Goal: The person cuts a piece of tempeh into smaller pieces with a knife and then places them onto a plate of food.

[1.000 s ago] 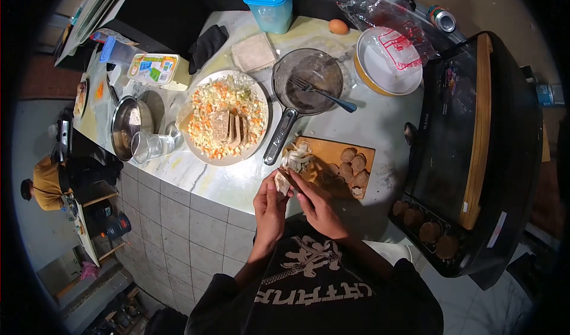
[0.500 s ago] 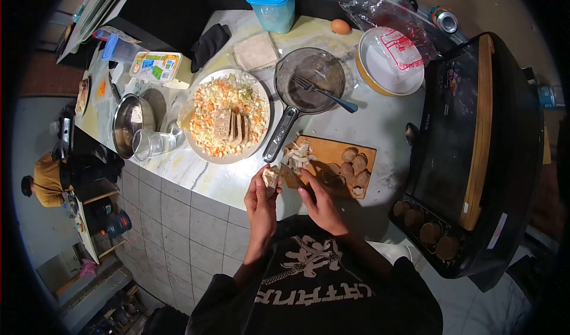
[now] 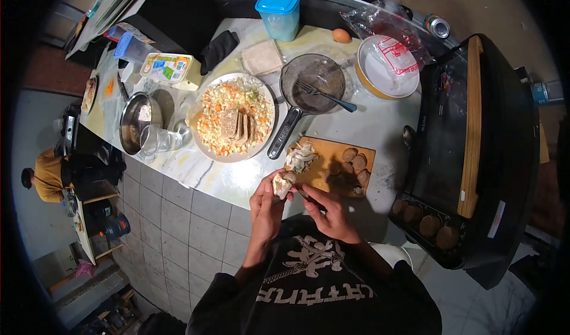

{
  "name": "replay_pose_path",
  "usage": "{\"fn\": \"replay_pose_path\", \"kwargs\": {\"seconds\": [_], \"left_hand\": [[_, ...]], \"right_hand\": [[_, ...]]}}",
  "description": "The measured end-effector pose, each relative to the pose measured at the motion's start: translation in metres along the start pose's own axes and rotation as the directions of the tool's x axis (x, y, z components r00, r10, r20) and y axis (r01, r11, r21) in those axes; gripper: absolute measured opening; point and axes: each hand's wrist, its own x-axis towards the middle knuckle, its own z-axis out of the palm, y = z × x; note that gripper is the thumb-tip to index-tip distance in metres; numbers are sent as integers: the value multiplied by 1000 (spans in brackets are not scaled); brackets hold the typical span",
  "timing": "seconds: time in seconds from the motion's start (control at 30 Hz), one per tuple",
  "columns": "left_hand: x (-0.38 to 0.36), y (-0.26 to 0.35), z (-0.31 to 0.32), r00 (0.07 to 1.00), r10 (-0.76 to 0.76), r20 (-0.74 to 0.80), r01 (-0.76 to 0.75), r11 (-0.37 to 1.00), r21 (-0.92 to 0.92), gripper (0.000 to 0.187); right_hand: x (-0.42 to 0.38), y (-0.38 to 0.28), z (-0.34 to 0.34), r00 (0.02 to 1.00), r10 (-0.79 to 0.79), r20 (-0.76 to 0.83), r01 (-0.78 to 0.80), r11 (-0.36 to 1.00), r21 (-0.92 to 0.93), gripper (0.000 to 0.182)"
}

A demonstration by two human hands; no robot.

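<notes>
My left hand [image 3: 268,199] is closed around a pale piece with brown patches, which looks like a mushroom [image 3: 282,185]. In my right hand [image 3: 330,215] is a knife [image 3: 311,199], its blade largely hidden and close to the mushroom. Both hands are at the near edge of a wooden cutting board [image 3: 325,147]. White strips [image 3: 301,156] are piled on the board's left part, while several round brown mushroom caps [image 3: 350,155] lie on its right, partly in shadow.
Beyond the board are a black pan [image 3: 313,74] with a fork [image 3: 329,95] and a plate of chopped vegetables [image 3: 268,138] with brown slices. A white bowl [image 3: 380,74], glass cup [image 3: 159,139] and metal bowl [image 3: 124,128] stand around. A black appliance [image 3: 442,121] is right; another person [image 3: 50,175] is far left.
My right hand and the knife have moved in against the mushroom, and the blade has swung from over the board towards it. The left hand has shifted slightly right and turned the mushroom. The view has tilted slightly.
</notes>
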Motion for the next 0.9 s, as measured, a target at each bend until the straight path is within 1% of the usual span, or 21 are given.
{"fn": "replay_pose_path", "kwargs": {"seconds": [0.03,0.1,0.13,0.2,0.23,0.27,0.33,0.4,0.47,0.5,0.57,0.6,0.63,0.67,0.7,0.83,0.9], "left_hand": [[-2,4,3,1000,8,2,-8,1000,1,47],[-4,12,9,1000,29,-4,-29,999,19,50],[-5,13,7,999,36,-3,-36,999,19,50],[-6,13,3,987,113,116,-111,993,-24,48],[-7,14,4,985,121,119,-119,993,-26,48],[-8,16,6,987,128,96,-128,992,-6,49],[-9,18,5,987,142,72,-144,990,14,51],[-10,17,-1,969,187,163,-187,982,-14,43],[-12,18,-1,965,200,169,-201,980,-14,41],[-13,18,-1,963,208,171,-210,978,-11,39],[-15,19,0,961,217,171,-220,976,1,38],[-16,20,0,962,217,168,-223,975,15,37],[-17,20,0,960,221,170,-226,974,13,37],[-18,20,-1,962,217,164,-228,972,49,38],[-19,20,-1,964,213,159,-229,970,86,39],[-22,18,-3,961,223,165,-240,967,89,36],[-25,15,-7,966,220,137,-238,962,136,33]], "right_hand": [[1,-2,0,1000,-8,2,8,1000,0,36],[2,-9,-2,994,-90,-68,84,993,-83,33],[1,-13,-4,993,-97,-65,91,992,-84,33],[-1,-25,-11,995,91,-40,-91,996,-18,33],[2,-31,-16,999,45,1,-45,996,-83,33],[4,-35,-17,999,35,4,-35,996,-86,33],[6,-41,-17,994,-88,68,94,991,-97,33],[3,-42,-18,989,-125,77,133,984,-120,35],[-1,-47,-19,988,79,130,-84,996,34,36],[-4,-47,-18,989,74,131,-78,996,30,36],[-10,-45,-16,971,146,188,-174,974,146,38],[-9,-49,-16,972,142,189,-170,975,144,38],[-9,-56,-16,955,190,226,-231,957,173,38],[-8,-61,-15,935,236,264,-293,935,200,38],[-11,-56,-12,946,198,257,-256,943,214,39],[-14,-59,-7,956,193,221,-245,939,242,39],[-12,-67,-6,948,230,218,-283,923,259,41]]}}
